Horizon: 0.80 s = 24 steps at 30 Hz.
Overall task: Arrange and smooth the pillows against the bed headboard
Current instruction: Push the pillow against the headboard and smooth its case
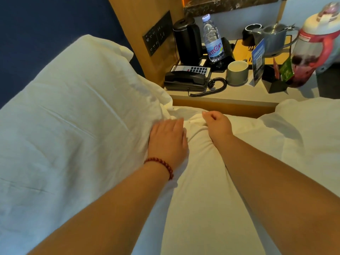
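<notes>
White pillow (pixel 73 111) under flat left hand (pixel 168 138); right hand (pixel 217 124) fisted.

Warm, dim indoor light is falling from beyond the nightstand (pixel 220 96), tinting the white bedding (pixel 202 181) yellow near it and bluish farther away. Soft shadows are pooling in the folds. Edges are bending with wide-angle distortion; fine detail is looking slightly soft.

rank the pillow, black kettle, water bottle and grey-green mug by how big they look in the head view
Largest to smallest:
1. pillow, though it is nearest the camera
2. black kettle
3. water bottle, close to the kettle
4. grey-green mug
</notes>
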Available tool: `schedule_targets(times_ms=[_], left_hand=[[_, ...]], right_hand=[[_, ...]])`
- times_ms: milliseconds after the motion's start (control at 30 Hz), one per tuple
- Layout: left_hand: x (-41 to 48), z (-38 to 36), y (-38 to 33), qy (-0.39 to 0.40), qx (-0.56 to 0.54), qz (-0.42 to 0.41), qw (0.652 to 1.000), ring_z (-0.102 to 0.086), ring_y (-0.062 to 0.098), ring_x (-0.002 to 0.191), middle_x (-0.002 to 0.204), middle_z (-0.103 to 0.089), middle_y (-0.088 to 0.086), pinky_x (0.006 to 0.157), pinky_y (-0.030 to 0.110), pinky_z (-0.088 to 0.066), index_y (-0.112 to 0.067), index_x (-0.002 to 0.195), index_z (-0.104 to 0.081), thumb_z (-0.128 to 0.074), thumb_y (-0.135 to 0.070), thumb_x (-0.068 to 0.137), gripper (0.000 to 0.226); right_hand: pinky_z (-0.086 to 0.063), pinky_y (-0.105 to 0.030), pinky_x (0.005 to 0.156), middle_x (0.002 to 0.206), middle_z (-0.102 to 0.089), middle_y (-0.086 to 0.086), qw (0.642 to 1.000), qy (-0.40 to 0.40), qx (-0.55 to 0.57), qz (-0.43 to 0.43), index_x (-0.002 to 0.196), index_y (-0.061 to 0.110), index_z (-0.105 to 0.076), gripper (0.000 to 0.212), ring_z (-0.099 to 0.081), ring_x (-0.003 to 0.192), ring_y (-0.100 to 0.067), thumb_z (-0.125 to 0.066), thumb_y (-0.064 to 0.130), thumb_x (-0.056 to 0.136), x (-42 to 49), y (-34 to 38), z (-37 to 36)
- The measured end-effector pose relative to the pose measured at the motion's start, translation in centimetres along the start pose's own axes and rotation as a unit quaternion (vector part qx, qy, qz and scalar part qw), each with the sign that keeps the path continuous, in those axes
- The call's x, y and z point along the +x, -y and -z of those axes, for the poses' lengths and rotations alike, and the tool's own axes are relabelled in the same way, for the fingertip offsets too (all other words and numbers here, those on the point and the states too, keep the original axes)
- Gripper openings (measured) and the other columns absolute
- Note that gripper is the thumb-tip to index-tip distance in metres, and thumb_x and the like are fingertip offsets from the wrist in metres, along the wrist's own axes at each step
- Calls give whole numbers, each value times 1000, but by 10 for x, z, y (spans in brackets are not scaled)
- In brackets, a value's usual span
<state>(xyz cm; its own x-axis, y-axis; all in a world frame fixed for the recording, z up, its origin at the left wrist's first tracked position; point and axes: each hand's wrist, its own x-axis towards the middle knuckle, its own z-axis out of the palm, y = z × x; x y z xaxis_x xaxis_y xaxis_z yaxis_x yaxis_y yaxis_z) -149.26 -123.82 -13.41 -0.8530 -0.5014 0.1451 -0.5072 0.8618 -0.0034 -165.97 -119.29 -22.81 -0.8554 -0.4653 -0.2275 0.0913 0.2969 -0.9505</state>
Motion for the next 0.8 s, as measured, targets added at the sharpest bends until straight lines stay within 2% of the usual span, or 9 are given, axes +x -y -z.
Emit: schedule_targets(times_ms=[100, 167, 233, 333, 433, 567, 633, 700, 800], left_hand=[[51, 22, 9, 4, 68, -66, 996, -34, 18, 139, 145, -47, -4, 119, 39, -14, -24, 141, -44, -44, -38, 100, 43], [80, 28, 18, 64, 153, -71, 984, -20, 23, 147, 153, -38, -2, 120, 44, -8, -25, 144, -41, -51, -42, 97, 51], [99, 28, 27, 117, 218, -62, 967, -15, 27, 149, 154, -37, -1, 119, 49, -6, -26, 142, -44, -54, -46, 94, 53], [115, 28, 36, 151, 222, -44, 962, -34, 28, 139, 136, -55, 0, 120, 51, -9, -28, 129, -58, -53, -47, 95, 40], [124, 30, 41, 163, 208, -3, 964, -48, 28, 123, 118, -61, 1, 120, 50, -17, -28, 120, -65, -57, -43, 93, 32], [133, 39, 48, 125, 109, 87, 982, -55, 29, 114, 108, -65, 6, 118, 49, -16, -18, 112, -66, -51, -50, 95, 39], [132, 44, 48, 90, 67, 112, 987, -58, 29, 104, 101, -65, 8, 113, 47, -33, -14, 107, -64, -51, -52, 94, 41], [130, 45, 45, 57, 49, 118, 990, -59, 29, 101, 104, -64, 9, 102, 43, -45, -14, 110, -63, -54, -45, 95, 36], [122, 41, 38, 6, 33, 53, 998, -48, 30, 127, 133, -57, 7, 115, 46, -32, -21, 131, -57, -57, -29, 97, 35]], right_hand=[[-46, -33, 92, 113, -66, 5, 998, 49, 28, 1, 116, 23, -67, 36, -59, 105, -19, -59, 49, 92, -1, -2, 12], [-47, -40, 100, 121, -65, 7, 997, 76, -11, -1, 122, 26, -66, 41, -58, 110, -19, -65, 50, 88, 2, -5, 19], [-44, -39, 103, 125, -62, 7, 994, 77, -80, 11, 126, 22, -65, 45, -56, 115, -19, -67, 46, 87, 5, -9, 24], [-43, -31, 89, 109, -64, 1, 993, 69, -87, 34, 115, 17, -66, 31, -58, 103, -21, -65, 38, 91, 5, -16, 26], [-40, -27, 76, 92, -63, -2, 995, 52, -69, 46, 99, 16, -65, 21, -57, 86, -20, -61, 37, 94, 5, -22, 26], [-39, -21, 63, 83, -61, 0, 998, -1, -50, 43, 92, 16, -64, 24, -54, 77, -15, -59, 39, 95, 7, -28, 24], [-38, -21, 63, 79, -57, 3, 998, -17, -50, 40, 87, 17, -61, 25, -51, 74, -14, -58, 40, 95, 9, -29, 23], [-43, -27, 70, 79, -56, 4, 998, -28, -54, 32, 87, 19, -60, 25, -53, 78, -18, -57, 42, 96, 11, -32, 22], [-51, -38, 90, 97, -63, 3, 997, -45, -50, 34, 99, 23, -63, 19, -58, 93, -20, -59, 41, 95, 14, -36, 22]])
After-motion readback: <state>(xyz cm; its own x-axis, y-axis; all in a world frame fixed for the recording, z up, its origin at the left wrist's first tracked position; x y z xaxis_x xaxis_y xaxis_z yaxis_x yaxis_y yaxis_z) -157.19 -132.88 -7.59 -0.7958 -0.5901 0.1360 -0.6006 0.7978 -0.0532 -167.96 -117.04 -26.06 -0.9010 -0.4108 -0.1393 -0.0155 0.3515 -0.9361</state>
